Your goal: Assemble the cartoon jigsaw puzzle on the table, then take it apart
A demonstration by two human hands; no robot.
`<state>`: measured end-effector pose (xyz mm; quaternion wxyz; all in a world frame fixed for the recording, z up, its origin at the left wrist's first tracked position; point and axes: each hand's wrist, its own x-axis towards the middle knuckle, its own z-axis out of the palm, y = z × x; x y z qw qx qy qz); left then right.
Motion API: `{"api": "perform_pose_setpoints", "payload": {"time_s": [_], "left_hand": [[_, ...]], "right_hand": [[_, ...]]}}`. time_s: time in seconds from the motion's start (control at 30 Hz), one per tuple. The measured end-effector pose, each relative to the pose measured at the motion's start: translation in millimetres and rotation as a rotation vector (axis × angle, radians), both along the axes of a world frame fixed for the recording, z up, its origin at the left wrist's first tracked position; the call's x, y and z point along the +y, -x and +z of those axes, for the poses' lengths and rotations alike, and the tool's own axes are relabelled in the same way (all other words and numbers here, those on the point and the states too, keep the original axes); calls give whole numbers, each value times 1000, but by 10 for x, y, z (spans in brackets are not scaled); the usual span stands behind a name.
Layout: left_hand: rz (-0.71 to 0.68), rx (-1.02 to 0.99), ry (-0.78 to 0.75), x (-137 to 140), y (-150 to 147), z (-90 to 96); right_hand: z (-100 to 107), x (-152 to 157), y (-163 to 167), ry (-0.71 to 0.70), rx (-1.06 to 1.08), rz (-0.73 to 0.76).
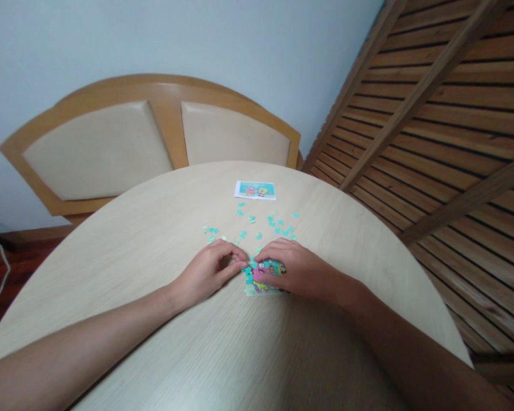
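A partly assembled jigsaw puzzle [263, 282] with a pink and a yellow cartoon figure lies on the table in front of me. My left hand [214, 268] is at its left edge, thumb and index finger pinched together on what looks like a small teal puzzle piece. Over the puzzle's right part rests my right hand [297, 265], thumb and fingers apart, tips touching the pictured surface. It hides much of the puzzle's right side. Loose teal puzzle pieces [252, 219] are scattered just beyond both hands.
A picture card [259, 190] with the same cartoon figures lies past the loose pieces on the round wooden table [171, 354]. Behind the table stands a wide padded chair back [235, 128] against the wall. Slatted wood [454, 131] rises at the right; a white cable [4, 265] hangs at the left.
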<state>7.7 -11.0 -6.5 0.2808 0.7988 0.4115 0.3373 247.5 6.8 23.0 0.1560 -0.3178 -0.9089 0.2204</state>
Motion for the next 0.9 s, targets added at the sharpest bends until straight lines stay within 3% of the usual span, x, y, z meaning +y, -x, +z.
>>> {"api": "perform_pose_setpoints", "payload": {"time_s": [0.07,0.3,0.4,0.47,0.67,0.9], "left_hand": [[-6,-30,-2,-10,-4,5],[-1,-110,26,-65,-57,51],[37,-47,-7,-76,-61,79],[-12,9,-62,-81,-54,93],[-420,248,-243,-115,-44,98],[-373,352,-316,-101,-32,86]], "right_hand": [[-2,-40,64,41,73,-42],[-28,-143,169,387,346,-167],[-11,-97,124,343,377,-231],[3,-50,86,296,395,-278],[3,45,25,317,457,-350],[-16,68,26,350,477,-421]]}}
